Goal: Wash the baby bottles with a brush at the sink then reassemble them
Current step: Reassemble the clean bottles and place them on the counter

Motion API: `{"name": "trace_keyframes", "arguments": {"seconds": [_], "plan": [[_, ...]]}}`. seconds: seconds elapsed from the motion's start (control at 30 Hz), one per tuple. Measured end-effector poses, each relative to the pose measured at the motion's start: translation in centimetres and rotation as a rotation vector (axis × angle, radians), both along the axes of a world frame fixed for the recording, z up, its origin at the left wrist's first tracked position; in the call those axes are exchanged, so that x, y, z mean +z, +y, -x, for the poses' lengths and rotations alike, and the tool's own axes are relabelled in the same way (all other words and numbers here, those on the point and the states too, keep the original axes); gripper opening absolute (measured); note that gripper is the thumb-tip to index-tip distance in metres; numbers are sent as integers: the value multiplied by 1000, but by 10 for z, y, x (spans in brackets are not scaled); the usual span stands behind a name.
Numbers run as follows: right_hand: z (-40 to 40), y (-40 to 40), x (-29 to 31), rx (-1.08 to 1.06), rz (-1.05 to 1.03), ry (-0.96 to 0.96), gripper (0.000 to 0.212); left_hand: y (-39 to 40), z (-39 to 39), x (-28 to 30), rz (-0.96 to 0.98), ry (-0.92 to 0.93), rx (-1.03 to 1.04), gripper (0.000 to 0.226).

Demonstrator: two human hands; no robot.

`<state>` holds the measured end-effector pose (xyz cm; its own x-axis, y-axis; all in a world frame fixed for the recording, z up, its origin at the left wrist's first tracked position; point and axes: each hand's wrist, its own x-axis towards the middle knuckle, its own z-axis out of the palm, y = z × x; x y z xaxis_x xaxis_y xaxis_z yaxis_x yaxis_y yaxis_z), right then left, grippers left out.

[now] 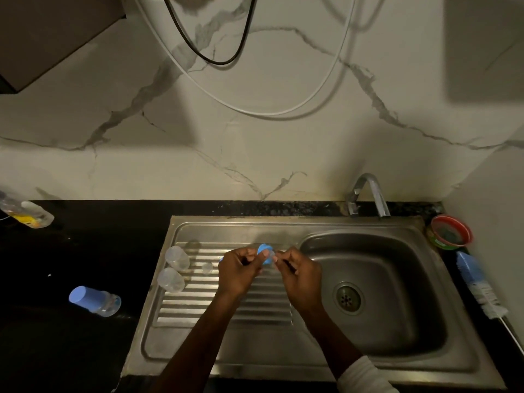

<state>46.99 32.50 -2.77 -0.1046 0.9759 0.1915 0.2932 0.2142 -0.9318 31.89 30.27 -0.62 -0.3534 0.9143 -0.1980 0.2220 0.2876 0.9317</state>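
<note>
My left hand and my right hand meet above the steel drainboard. Together they pinch a blue bottle ring with a clear teat in it. Two clear bottle bodies stand on the drainboard to the left, with a small clear piece beside them. An assembled bottle with a blue cap lies on the black counter. The bottle brush lies on the counter right of the sink basin.
The tap stands behind the basin. A red-rimmed bowl sits in the back right corner. Another bottle with yellow markings lies at the far left of the counter. Cables hang on the marble wall.
</note>
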Motion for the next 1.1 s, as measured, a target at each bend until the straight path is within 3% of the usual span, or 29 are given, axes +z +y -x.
{"name": "trace_keyframes", "arguments": {"seconds": [0.13,0.2,0.23,0.33,0.4,0.47,0.57,0.6,0.7,0.77,0.87,0.93,1.0,1.1], "plan": [[-3,17,2,33,544,514,8,2,1,2,-116,127,-62,21],[-3,22,7,37,640,559,9,4,1,-1,-126,199,-50,20],[-1,21,8,20,566,478,9,4,2,-3,-117,208,-36,22],[5,5,9,5,30,11,7,5,7,-6,-33,124,0,30],[8,-2,10,-23,-114,-40,6,4,9,-6,-6,70,-5,31],[4,2,5,-34,-17,17,6,4,6,-5,-11,43,-19,32],[1,13,1,-27,388,234,7,3,4,-8,-64,59,-26,26],[3,13,0,-5,402,229,8,4,4,-8,-81,77,-20,24],[8,9,9,22,128,33,8,6,9,-8,-65,75,0,29],[7,8,9,81,73,22,4,8,16,-6,-4,20,-15,29],[4,11,6,226,245,108,42,5,27,-2,23,-114,-76,29],[7,12,3,264,188,-13,56,0,29,0,-2,-147,-124,24],[12,13,-2,215,70,-120,49,-1,26,1,-12,-143,-129,20],[18,16,-1,184,34,-133,39,-2,24,1,9,-147,-111,14]]}}
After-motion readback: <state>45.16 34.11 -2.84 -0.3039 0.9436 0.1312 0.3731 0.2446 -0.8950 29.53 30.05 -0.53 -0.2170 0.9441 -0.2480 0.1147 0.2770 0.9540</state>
